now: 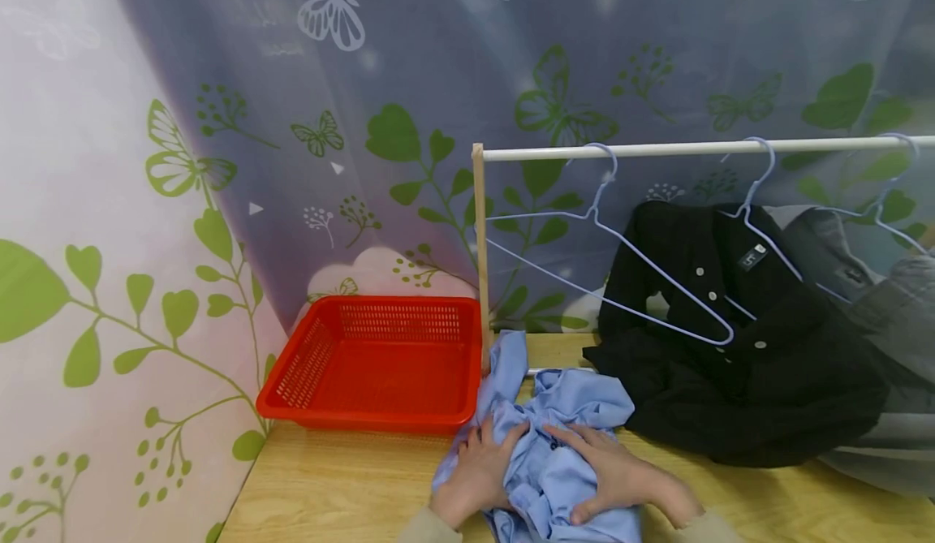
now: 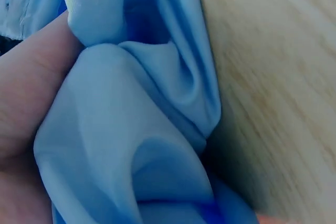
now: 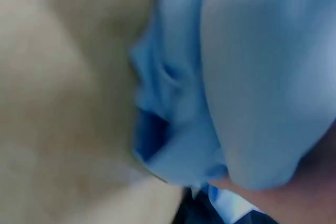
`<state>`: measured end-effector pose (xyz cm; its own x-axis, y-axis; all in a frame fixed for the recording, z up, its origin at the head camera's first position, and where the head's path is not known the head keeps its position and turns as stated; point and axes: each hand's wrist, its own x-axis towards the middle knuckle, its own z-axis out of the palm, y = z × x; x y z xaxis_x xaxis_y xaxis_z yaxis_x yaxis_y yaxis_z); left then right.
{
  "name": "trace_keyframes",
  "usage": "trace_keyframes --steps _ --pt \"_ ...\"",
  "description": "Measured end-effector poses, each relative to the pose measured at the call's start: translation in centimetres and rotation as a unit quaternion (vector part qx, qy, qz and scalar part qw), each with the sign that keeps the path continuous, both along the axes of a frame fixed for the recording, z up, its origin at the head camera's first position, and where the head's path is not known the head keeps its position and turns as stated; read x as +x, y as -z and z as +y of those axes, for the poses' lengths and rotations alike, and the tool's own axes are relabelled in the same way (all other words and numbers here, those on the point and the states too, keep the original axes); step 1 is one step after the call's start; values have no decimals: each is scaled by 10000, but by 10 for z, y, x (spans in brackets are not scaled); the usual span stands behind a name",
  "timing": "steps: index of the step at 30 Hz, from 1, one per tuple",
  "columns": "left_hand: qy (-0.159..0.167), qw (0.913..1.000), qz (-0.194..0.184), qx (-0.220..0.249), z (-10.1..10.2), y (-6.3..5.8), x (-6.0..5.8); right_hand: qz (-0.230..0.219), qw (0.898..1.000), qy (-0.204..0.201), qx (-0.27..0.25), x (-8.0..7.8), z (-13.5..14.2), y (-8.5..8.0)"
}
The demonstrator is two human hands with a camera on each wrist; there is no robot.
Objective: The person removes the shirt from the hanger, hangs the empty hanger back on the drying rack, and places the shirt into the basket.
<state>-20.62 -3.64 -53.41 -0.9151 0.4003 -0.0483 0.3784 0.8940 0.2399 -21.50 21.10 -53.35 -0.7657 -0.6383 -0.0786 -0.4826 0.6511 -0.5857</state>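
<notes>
Blue garment [image 1: 548, 478], lower centre, lengthwise up-frame between left hand [image 1: 478, 470] and right hand [image 1: 615, 471]; both touching, fingers spread, no grip evident.

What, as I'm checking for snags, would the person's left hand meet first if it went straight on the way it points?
The left hand would first meet more of the light-blue shirt bunched ahead of it; beyond, perhaps the wooden rack post, though depth is unclear.

Red plastic basket [image 1: 394, 421] on wood-grain table [image 1: 343, 478]; lavender hanger [image 1: 596, 212], black shirt [image 1: 730, 397] on white rail [image 1: 679, 150]; butterfly-print backdrop [image 1: 438, 48] behind.
</notes>
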Motion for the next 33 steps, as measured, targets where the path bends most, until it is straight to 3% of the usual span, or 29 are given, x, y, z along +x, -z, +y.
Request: trace_keyframes --steps 6,12,14,18,20,22,27,33 --pt "592 9964 -466 377 -3 -5 2 209 9977 508 385 10 -7 4" --pt "1166 9894 -636 593 -8 -9 2 -72 9942 809 709 14 -13 1" --pt "1016 9891 -596 883 -9 -11 3 -146 9932 857 770 16 -14 0" --pt "121 9867 -429 1564 -6 -12 4 -81 9926 922 788 19 -15 1" --pt "-175 9863 -386 1593 -5 -13 4 0 9925 928 790 19 -15 3" --pt "-185 9888 -477 1400 -4 -13 4 65 9922 971 783 19 -16 5" --pt "445 9925 -562 988 -7 -11 2 259 9893 1280 647 22 -21 8" --pt "1216 9822 -893 1120 -10 -12 1 639 9875 1355 499 24 -23 10"
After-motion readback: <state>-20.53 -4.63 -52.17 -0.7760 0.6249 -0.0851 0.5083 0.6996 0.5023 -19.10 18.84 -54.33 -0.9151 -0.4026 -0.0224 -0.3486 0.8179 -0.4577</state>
